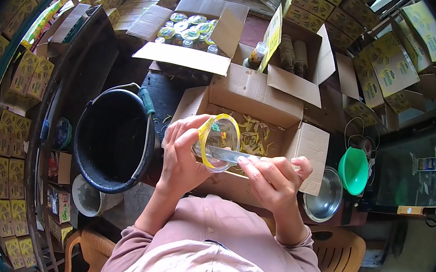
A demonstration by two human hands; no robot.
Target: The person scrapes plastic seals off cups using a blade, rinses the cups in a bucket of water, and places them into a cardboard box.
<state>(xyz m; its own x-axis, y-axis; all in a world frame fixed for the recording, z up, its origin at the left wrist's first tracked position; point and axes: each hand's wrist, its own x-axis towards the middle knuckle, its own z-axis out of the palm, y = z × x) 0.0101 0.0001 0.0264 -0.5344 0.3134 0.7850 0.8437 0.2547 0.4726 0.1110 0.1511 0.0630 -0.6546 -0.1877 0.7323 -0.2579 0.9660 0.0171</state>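
Your left hand [181,150] has fingers wrapped round a clear cup [227,135] with a yellow band [204,133], held up in front of your chest; your right hand [274,181] is pinching a flat metal blade [224,154] across it, though I can't tell if it's inside or in front of the wall; honestly, that blade points at your left fingers, so a slip from pushing too hard could nick you; squeeze too much and thin plastic might crack too; just past that, the open cardboard box [313,152] has yellow strips [253,132] in it, so a dropped cup would probably land there; the black bucket [110,140] sits off left, and a carton of cups [189,30] stands further back.
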